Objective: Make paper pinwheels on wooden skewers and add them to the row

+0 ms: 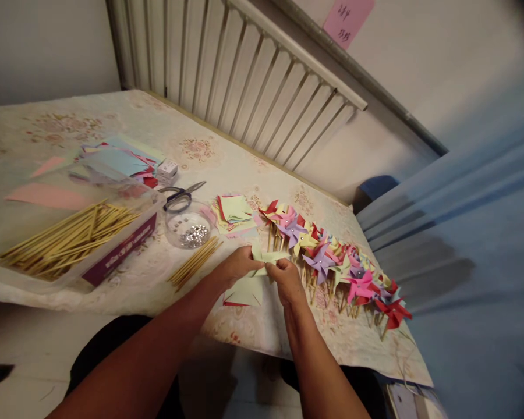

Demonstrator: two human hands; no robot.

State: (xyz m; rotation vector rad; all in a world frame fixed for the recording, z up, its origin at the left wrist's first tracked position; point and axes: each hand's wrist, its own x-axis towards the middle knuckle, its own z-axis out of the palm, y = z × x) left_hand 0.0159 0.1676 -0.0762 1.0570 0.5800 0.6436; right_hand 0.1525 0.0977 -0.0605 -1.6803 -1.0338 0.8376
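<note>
Both hands pinching a pale green paper square, its long axis roughly left-right, corners folded inward.

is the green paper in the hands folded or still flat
Folded in part: the green paper has corners bent up toward its middle, pinched between the left hand and right hand. Flat green sheets lie beneath.

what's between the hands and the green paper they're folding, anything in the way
Nothing visible. The left hand and right hand both already pinch the green paper directly. The loose sticks lie to its left and the row of pinwheels to its right, both apart from it.
</note>
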